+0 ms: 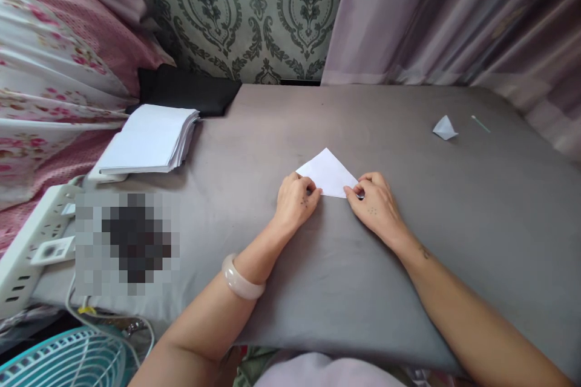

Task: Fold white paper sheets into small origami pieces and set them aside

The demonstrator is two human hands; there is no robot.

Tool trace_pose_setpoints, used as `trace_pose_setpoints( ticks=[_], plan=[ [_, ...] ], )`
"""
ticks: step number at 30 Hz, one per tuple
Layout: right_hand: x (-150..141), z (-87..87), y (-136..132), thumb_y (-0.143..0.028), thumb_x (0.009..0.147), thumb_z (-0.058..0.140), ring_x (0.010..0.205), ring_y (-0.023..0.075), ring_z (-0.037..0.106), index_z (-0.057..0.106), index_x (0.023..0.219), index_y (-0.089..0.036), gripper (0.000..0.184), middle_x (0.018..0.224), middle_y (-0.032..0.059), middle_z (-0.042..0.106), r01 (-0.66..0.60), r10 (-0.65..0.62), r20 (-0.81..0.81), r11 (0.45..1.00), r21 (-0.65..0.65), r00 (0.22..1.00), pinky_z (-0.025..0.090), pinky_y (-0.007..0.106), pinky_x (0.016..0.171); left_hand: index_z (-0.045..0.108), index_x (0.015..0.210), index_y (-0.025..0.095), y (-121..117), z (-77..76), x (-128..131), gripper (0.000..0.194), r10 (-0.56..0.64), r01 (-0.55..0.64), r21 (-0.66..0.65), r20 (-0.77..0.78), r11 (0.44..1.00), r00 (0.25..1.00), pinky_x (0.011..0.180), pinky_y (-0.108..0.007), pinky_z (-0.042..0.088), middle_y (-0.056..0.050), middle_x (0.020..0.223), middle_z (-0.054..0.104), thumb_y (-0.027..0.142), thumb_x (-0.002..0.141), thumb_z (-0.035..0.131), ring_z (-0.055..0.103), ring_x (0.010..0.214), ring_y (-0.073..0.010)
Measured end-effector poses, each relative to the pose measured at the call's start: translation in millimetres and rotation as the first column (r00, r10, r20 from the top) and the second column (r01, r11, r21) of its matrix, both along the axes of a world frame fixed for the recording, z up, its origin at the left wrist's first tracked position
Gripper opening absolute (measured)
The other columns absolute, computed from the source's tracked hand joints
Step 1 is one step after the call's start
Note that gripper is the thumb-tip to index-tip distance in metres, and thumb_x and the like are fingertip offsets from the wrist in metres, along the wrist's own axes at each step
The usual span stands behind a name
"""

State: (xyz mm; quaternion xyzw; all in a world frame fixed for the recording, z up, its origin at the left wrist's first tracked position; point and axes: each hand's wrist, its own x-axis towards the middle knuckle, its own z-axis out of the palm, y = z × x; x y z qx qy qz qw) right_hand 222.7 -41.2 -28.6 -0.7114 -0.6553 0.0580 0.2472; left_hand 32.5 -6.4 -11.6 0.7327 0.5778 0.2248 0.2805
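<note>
A white sheet of paper [329, 175], folded to a triangle with its peak pointing away from me, lies on the grey-covered table [313, 278]. At its left corner, my left hand [297, 198] pinches the paper between thumb and fingers. The opposite corner is in the grip of my right hand [374, 202], whose thumb lies on the near edge. A pale bangle [242, 278] circles my left wrist. My fingertips partly cover both lower corners of the paper.
A stack of white paper [145, 138] sits at the left, before a folded black cloth [188, 91]. Back right are a small folded paper piece [445, 127] and a thin stick [480, 123]. A power strip [34, 248] and teal fan [68, 360] occupy the left edge.
</note>
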Motion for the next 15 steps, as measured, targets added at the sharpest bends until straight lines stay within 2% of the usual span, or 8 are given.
trace_pose_setpoints(
  ticks=[8,15],
  plan=[
    [2.1,0.2,2.4,-0.041,0.081,0.058,0.09,0.0236,0.059,0.056,0.064,-0.02,0.027,0.098,0.0094,0.057,0.003,-0.005,-0.07,1.0,-0.027,0.998,0.047,0.04,0.087,0.064,0.077,0.016,-1.5,-4.2,1.0,0.013,-0.001,0.002,0.01,-0.042,1.0,0.999,0.087,-0.035,0.043,-0.009,0.091,0.057,0.027,0.084,0.061,0.053,0.093,-0.0226],
    [5.1,0.4,3.7,-0.044,0.08,0.058,0.088,0.023,0.06,0.058,0.063,-0.02,0.029,0.099,0.009,0.057,-0.002,-0.004,-0.12,0.999,-0.053,0.993,0.047,0.041,0.086,0.058,0.092,0.017,-5.1,-0.6,0.4,0.014,0.059,-0.063,-0.027,-0.111,0.998,0.992,0.089,-0.036,0.038,-0.01,0.102,0.051,0.028,0.085,0.061,0.045,0.097,-0.0236]
  ],
)
